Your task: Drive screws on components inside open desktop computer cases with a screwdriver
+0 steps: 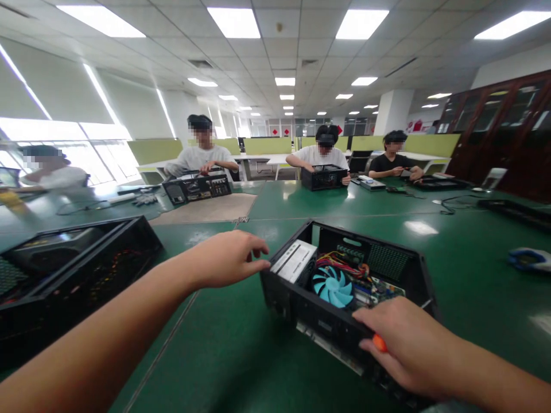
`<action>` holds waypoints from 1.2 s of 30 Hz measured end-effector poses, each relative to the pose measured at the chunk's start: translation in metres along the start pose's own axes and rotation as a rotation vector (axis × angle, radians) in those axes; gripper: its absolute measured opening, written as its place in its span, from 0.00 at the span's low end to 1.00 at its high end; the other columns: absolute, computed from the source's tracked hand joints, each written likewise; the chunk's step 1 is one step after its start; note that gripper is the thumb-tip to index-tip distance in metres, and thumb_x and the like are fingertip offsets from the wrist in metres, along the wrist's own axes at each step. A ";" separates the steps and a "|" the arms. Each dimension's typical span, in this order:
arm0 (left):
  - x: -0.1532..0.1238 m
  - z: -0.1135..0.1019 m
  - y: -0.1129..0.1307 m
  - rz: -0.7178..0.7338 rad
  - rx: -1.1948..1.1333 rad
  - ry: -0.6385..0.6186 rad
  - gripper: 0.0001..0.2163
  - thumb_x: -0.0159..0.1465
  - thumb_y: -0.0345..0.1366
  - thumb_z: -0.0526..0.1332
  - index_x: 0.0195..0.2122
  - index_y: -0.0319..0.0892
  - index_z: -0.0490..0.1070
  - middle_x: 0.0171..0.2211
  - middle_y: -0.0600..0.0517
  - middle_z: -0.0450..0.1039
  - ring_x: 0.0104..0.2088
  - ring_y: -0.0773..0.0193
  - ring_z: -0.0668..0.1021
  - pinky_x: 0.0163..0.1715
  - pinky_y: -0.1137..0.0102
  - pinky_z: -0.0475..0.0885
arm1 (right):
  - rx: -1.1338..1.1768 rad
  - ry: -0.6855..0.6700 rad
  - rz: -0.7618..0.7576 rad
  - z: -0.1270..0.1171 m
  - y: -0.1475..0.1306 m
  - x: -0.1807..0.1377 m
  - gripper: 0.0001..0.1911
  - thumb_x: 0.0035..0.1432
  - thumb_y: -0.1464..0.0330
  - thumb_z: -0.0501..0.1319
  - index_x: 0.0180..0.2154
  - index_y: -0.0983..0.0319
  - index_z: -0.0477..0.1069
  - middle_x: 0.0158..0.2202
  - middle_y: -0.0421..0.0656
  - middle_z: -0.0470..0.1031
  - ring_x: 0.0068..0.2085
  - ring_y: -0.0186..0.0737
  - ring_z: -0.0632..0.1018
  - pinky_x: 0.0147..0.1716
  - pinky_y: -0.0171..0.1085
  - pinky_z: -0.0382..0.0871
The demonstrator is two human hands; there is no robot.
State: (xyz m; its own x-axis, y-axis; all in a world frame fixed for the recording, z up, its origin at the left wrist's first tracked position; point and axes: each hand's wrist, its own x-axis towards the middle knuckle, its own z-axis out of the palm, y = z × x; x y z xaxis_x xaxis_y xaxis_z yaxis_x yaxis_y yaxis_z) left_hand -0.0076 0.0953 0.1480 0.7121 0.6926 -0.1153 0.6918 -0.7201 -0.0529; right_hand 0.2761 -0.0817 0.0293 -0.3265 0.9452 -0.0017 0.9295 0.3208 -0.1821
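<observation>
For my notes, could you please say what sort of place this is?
Probably an open-plan office workshop: opened black metal computer cases on long green tables, seated people working on them, white ceiling light panels.

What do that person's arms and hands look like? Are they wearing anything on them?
The left arm and right arm are bare, with no sleeve over the parts in view. The left hand and right hand have no gloves. No watch, ring or bracelet shows.
</observation>
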 end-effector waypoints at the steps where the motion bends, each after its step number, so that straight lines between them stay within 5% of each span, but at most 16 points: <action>1: 0.001 0.001 0.017 0.073 0.009 0.012 0.16 0.69 0.48 0.57 0.51 0.49 0.77 0.48 0.49 0.80 0.45 0.53 0.82 0.45 0.63 0.73 | 0.005 -0.013 -0.068 0.004 -0.007 -0.008 0.06 0.59 0.68 0.62 0.41 0.58 0.74 0.35 0.42 0.81 0.34 0.49 0.81 0.31 0.42 0.66; 4: 0.000 0.016 0.059 0.294 0.029 -0.041 0.16 0.63 0.45 0.66 0.50 0.47 0.78 0.46 0.48 0.80 0.45 0.53 0.82 0.47 0.62 0.75 | -0.021 -0.034 -0.309 0.006 -0.021 -0.025 0.07 0.57 0.74 0.63 0.39 0.60 0.73 0.32 0.41 0.80 0.28 0.43 0.79 0.24 0.40 0.61; 7: 0.000 0.042 0.084 0.464 0.039 -0.126 0.31 0.51 0.46 0.75 0.56 0.43 0.74 0.53 0.44 0.77 0.52 0.47 0.79 0.56 0.59 0.74 | 0.117 0.078 -0.465 -0.015 -0.027 -0.036 0.08 0.64 0.73 0.58 0.44 0.60 0.72 0.34 0.41 0.80 0.31 0.41 0.80 0.27 0.37 0.68; 12: 0.014 0.074 0.106 0.493 0.140 -0.280 0.47 0.47 0.43 0.77 0.68 0.38 0.62 0.64 0.35 0.67 0.59 0.40 0.75 0.58 0.54 0.73 | 0.375 0.425 -0.242 -0.058 -0.022 -0.046 0.10 0.66 0.72 0.51 0.46 0.55 0.66 0.38 0.39 0.78 0.35 0.37 0.79 0.31 0.30 0.74; 16: 0.033 0.083 0.119 0.407 0.222 -0.376 0.59 0.40 0.36 0.80 0.72 0.45 0.53 0.73 0.35 0.48 0.66 0.36 0.67 0.59 0.51 0.72 | 0.287 0.451 -0.216 -0.062 -0.014 -0.046 0.13 0.68 0.68 0.58 0.53 0.52 0.66 0.44 0.39 0.76 0.43 0.36 0.79 0.41 0.30 0.75; 19: 0.043 0.082 0.123 0.405 0.209 -0.445 0.66 0.34 0.39 0.82 0.74 0.49 0.49 0.73 0.36 0.50 0.69 0.35 0.63 0.62 0.51 0.69 | 0.240 0.499 -0.261 -0.060 -0.008 -0.043 0.14 0.67 0.64 0.63 0.53 0.51 0.69 0.45 0.40 0.75 0.45 0.36 0.78 0.42 0.31 0.75; 22: 0.045 0.075 0.122 0.463 0.167 -0.400 0.60 0.42 0.38 0.78 0.74 0.47 0.47 0.69 0.36 0.59 0.64 0.37 0.70 0.59 0.52 0.71 | 0.252 0.464 -0.233 -0.060 -0.002 -0.044 0.14 0.67 0.63 0.64 0.54 0.49 0.70 0.45 0.39 0.74 0.43 0.34 0.78 0.39 0.28 0.75; 25: 0.046 0.069 0.116 0.513 0.165 -0.367 0.45 0.49 0.35 0.72 0.70 0.43 0.60 0.63 0.35 0.68 0.55 0.39 0.78 0.53 0.53 0.76 | 0.268 0.405 -0.211 -0.062 0.000 -0.048 0.15 0.67 0.64 0.63 0.54 0.49 0.70 0.48 0.39 0.75 0.45 0.33 0.79 0.42 0.28 0.76; 30: 0.058 0.065 0.108 0.533 0.156 -0.430 0.30 0.55 0.30 0.66 0.61 0.49 0.72 0.49 0.46 0.81 0.45 0.51 0.83 0.43 0.65 0.78 | 0.279 0.309 -0.247 -0.059 -0.004 -0.049 0.17 0.68 0.68 0.62 0.56 0.49 0.67 0.49 0.35 0.79 0.48 0.33 0.80 0.46 0.27 0.76; 36: 0.078 0.070 0.115 0.532 0.176 -0.370 0.15 0.60 0.26 0.62 0.45 0.45 0.82 0.36 0.45 0.83 0.37 0.50 0.83 0.36 0.65 0.76 | 0.301 0.207 -0.233 -0.046 -0.013 -0.033 0.16 0.69 0.70 0.58 0.56 0.52 0.70 0.52 0.38 0.79 0.51 0.37 0.80 0.45 0.31 0.77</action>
State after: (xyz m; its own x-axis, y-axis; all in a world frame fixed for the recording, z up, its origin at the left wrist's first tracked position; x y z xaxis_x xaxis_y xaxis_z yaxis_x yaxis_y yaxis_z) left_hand 0.1191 0.0638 0.0635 0.8411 0.2035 -0.5012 0.2056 -0.9773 -0.0519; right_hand 0.2822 -0.1144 0.0770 -0.4520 0.8517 0.2653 0.7335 0.5241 -0.4328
